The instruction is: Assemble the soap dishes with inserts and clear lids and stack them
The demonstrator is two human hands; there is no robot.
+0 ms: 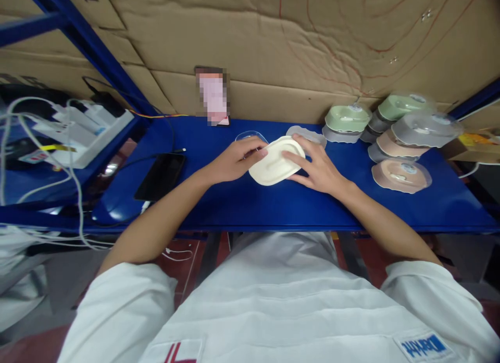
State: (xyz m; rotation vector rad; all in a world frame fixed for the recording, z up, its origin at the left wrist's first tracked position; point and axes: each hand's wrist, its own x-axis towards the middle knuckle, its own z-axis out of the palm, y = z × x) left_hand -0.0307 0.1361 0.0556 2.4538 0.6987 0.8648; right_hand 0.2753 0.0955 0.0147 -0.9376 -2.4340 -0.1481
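Observation:
A cream oval plastic piece, like a shallow tray or soap-dish part, is held tilted above the blue table. My left hand grips its left edge, thumb on top. My right hand holds the right side, with fingers over its upper face and others beneath. Just behind my left hand lies a clear plastic cover, partly hidden by it. Behind my right hand rests a translucent grey wavy-edged piece, also partly covered.
Several lidded oval boxes stand at the right, including a green one and a pink one. A black phone lies at left near a cable. Another phone leans on the cardboard wall. Power strips with white cables sit far left.

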